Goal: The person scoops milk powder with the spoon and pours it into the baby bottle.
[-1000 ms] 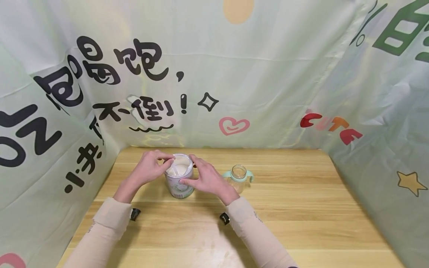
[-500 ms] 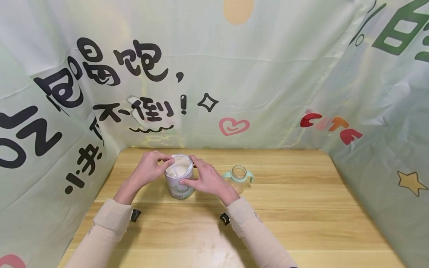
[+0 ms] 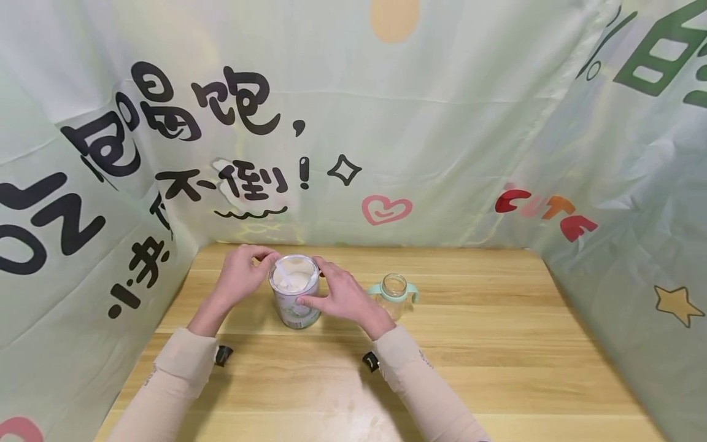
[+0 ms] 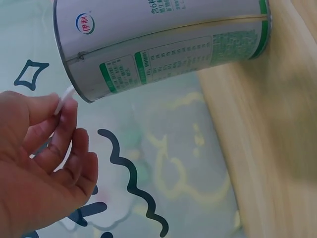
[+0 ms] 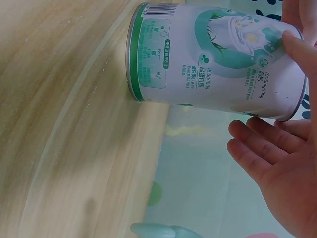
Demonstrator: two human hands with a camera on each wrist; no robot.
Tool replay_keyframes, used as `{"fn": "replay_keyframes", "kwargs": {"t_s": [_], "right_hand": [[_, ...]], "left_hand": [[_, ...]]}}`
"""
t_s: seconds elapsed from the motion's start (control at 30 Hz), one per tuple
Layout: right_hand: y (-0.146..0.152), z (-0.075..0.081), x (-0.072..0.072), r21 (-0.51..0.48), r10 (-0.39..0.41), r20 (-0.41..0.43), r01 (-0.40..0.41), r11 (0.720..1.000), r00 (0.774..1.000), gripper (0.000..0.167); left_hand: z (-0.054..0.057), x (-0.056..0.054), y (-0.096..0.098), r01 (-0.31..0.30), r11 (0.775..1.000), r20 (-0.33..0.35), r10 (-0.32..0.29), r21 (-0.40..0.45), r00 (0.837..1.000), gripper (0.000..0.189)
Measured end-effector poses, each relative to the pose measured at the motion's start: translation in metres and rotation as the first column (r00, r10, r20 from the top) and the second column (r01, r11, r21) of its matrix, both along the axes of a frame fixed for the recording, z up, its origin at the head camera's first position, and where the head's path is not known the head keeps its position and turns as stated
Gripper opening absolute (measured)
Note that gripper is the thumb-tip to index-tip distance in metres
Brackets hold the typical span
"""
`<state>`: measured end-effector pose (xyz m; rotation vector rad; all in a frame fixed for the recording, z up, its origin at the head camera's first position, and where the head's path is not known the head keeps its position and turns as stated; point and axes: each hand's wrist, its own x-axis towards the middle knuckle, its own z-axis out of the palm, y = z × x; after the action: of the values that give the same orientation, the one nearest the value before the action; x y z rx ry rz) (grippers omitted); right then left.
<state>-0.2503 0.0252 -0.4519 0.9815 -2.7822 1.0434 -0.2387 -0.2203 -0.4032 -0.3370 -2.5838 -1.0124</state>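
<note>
A milk powder can (image 3: 294,310) stands upright and lidless on the table, pale powder (image 3: 293,282) visible inside it. My right hand (image 3: 343,291) grips its right side near the rim; in the right wrist view, the thumb lies on the can's printed front and the lower fingers (image 5: 257,148) are spread beneath. At the left rim, my left hand (image 3: 243,271) pinches the end of a white scoop handle (image 4: 64,100) between thumb and index finger. The scoop (image 3: 283,273) slants down into the can, its bowl not clearly visible.
A clear baby bottle (image 3: 393,302) without a lid, with mint-green handles (image 3: 412,291), stands right of the can behind my right wrist. Printed cloth walls (image 3: 442,153) enclose the wooden table (image 3: 497,344) at the back and both sides.
My left hand has shifted slightly left and back from the can's opening, drawing the scoop handle towards the left rim. My right hand and the can stay in place.
</note>
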Motion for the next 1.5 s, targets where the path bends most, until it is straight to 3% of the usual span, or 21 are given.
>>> {"fn": "replay_keyframes", "kwargs": {"t_s": [0.2,0.5,1.0,1.5], "right_hand": [[0.0002,-0.0004,0.0000,0.002,-0.002,-0.002,0.002,1.000,1.000,0.097],[0.0001,-0.0001,-0.0005,-0.007,0.008,-0.016,-0.008,1.000,1.000,0.096],[0.0010,-0.0010,-0.0011,0.018,-0.002,-0.009,0.003,1.000,1.000,0.099],[0.0010,-0.0005,-0.0007,0.008,0.005,-0.012,-0.005,1.000,1.000,0.099]], "left_hand": [[-0.0008,0.0001,-0.0021,-0.076,0.994,0.001,0.076,0.083,0.997,0.016],[-0.0045,0.0005,-0.0064,-0.115,0.982,0.026,0.112,0.148,0.993,0.018],[-0.0061,0.0017,-0.0085,-0.039,0.992,0.006,0.038,0.122,0.999,0.016],[-0.0059,0.0023,-0.0081,-0.041,0.995,-0.018,0.042,0.094,0.999,0.015]]}}
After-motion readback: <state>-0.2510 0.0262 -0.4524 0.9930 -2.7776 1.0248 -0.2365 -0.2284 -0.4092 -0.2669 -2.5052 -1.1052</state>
